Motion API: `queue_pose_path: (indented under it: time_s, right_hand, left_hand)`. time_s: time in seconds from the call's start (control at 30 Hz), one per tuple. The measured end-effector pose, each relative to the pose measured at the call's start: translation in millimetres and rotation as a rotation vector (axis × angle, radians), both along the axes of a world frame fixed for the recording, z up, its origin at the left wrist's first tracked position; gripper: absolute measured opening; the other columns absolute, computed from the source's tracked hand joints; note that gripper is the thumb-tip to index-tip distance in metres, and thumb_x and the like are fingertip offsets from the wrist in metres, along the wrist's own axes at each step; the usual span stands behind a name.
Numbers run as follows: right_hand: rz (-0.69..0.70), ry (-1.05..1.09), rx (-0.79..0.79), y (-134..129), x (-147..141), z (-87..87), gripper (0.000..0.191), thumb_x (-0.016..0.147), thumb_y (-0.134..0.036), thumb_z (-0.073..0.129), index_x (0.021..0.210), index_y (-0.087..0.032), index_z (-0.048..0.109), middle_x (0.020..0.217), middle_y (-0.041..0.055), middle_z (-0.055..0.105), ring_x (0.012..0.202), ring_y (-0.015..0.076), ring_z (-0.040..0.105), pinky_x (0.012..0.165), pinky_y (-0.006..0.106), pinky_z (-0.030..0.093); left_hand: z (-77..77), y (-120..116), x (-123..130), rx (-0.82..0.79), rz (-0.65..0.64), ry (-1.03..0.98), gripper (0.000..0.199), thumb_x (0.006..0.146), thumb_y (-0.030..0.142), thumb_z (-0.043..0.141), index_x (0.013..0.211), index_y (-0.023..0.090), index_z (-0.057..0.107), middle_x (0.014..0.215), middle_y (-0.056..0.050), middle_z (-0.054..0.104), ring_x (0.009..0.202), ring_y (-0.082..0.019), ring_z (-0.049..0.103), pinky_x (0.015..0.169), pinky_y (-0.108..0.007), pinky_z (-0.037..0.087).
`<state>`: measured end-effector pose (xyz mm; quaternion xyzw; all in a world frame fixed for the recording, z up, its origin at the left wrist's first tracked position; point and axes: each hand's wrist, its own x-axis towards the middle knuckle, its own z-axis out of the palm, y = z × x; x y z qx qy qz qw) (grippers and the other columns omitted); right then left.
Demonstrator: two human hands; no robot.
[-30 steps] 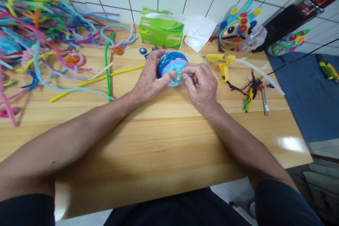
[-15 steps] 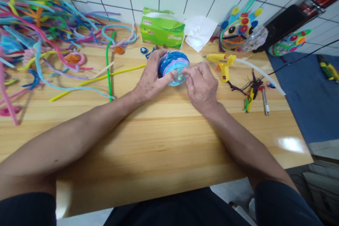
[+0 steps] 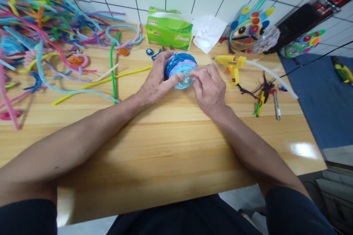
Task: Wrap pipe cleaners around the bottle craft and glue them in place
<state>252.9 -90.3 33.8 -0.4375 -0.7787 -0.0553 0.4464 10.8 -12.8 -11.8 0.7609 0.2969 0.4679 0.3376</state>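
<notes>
A rounded body wrapped in blue, lilac and light-blue pipe cleaners (image 3: 180,64) lies on its side near the middle of the table. Its end nearest me is clear and shiny. My left hand (image 3: 157,80) grips it from the left, thumb over the near end and fingers over the back. My right hand (image 3: 211,87) is closed, with thumb and forefinger pinched against the right side of the clear end. Whatever sits between those fingertips is too small to make out. A yellow glue gun (image 3: 232,67) with a white glue stick rests just right of my right hand.
Many coloured pipe cleaners (image 3: 49,18) heap at the left; a green one (image 3: 113,69) crosses a yellow one (image 3: 93,85). Behind stand a green tissue pack (image 3: 169,31) and white paper (image 3: 208,35). Right are a decorated bottle (image 3: 249,31) and a utility knife (image 3: 277,106).
Almost nothing differs. Both hands keep the same hold on the wrapped body, and my right hand has shifted very slightly left.
</notes>
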Motion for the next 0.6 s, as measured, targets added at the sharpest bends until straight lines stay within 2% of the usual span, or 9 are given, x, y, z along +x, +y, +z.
queue_pose_path:
  time_s: [0.1, 0.23, 0.37, 0.47, 0.6]
  right_hand:
    - [0.016, 0.029, -0.061, 0.0, -0.2, -0.7, 0.028, 0.129, -0.039, 0.059, 0.126, -0.031, 0.085, 0.111, 0.0077, 0.077, 0.107, 0.0263, 0.076, 0.096, 0.044, 0.068]
    - [0.012, 0.003, 0.053, -0.2, -1.2, -0.7, 0.031, 0.129, -0.034, 0.056, 0.123, -0.03, 0.086, 0.108, 0.0075, 0.077, 0.102, 0.0247, 0.076, 0.089, 0.041, 0.065]
    - [0.003, -0.025, -0.032, -0.9, -0.3, -0.9, 0.031, 0.127, -0.031, 0.055, 0.129, -0.03, 0.086, 0.114, 0.0067, 0.08, 0.109, 0.0254, 0.078, 0.096, 0.042, 0.068]
    - [0.008, -0.018, -0.041, -0.2, 0.6, -1.6, 0.031, 0.128, -0.034, 0.056, 0.13, -0.03, 0.086, 0.114, 0.0074, 0.081, 0.109, 0.0259, 0.079, 0.098, 0.043, 0.069]
    - [0.028, 0.006, -0.035, 1.5, -0.5, -2.4, 0.029, 0.128, -0.034, 0.057, 0.129, -0.031, 0.086, 0.113, 0.0074, 0.081, 0.109, 0.0261, 0.079, 0.097, 0.044, 0.068]
  left_hand:
    - [2.5, -0.4, -3.0, -0.02, -0.01, 0.0, 0.091, 0.109, 0.095, 0.073, 0.17, 0.032, 0.051, 0.179, -0.014, 0.063, 0.171, -0.042, 0.062, 0.15, -0.067, 0.049]
    - [11.0, -2.9, -6.9, -0.062, -0.018, 0.005, 0.093, 0.107, 0.098, 0.074, 0.168, 0.032, 0.054, 0.179, -0.01, 0.066, 0.169, -0.041, 0.064, 0.147, -0.068, 0.054]
    - [17.6, -4.9, -8.5, -0.079, -0.018, 0.098, 0.1, 0.108, 0.098, 0.072, 0.173, 0.026, 0.048, 0.183, -0.012, 0.061, 0.167, -0.037, 0.065, 0.144, -0.064, 0.058]
    - [16.4, -4.5, -6.5, -0.043, -0.001, 0.055, 0.095, 0.106, 0.098, 0.077, 0.167, 0.031, 0.051, 0.18, -0.011, 0.066, 0.166, -0.038, 0.067, 0.142, -0.063, 0.061]
    - [12.6, -3.7, -6.4, -0.04, -0.002, 0.032, 0.087, 0.11, 0.094, 0.076, 0.168, 0.034, 0.051, 0.18, -0.01, 0.066, 0.167, -0.039, 0.067, 0.141, -0.064, 0.061]
